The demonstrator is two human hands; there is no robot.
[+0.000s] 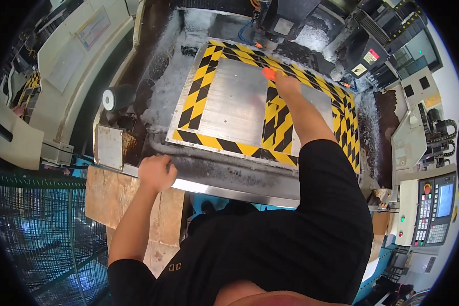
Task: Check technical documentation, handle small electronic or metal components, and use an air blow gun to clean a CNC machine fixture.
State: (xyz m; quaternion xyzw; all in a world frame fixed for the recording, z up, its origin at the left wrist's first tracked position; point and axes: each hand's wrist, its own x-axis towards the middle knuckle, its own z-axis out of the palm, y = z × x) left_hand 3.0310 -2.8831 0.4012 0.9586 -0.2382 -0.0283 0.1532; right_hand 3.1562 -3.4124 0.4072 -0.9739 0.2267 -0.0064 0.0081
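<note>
My right hand [286,84] pinches a small orange tool [268,73] on the yellow-black-striped metal plate [234,102], left hand [155,172] fisted on the steel rim [224,189]; overreaching risks slipping.

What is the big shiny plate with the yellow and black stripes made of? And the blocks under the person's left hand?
The plate looks like bare metal, probably aluminium: grey, brushed, dully reflective. Its stripes look like stuck-on hazard tape, or paint. The blocks beside the left hand look like rough, unpainted wood: tan, matte, stained.
</note>
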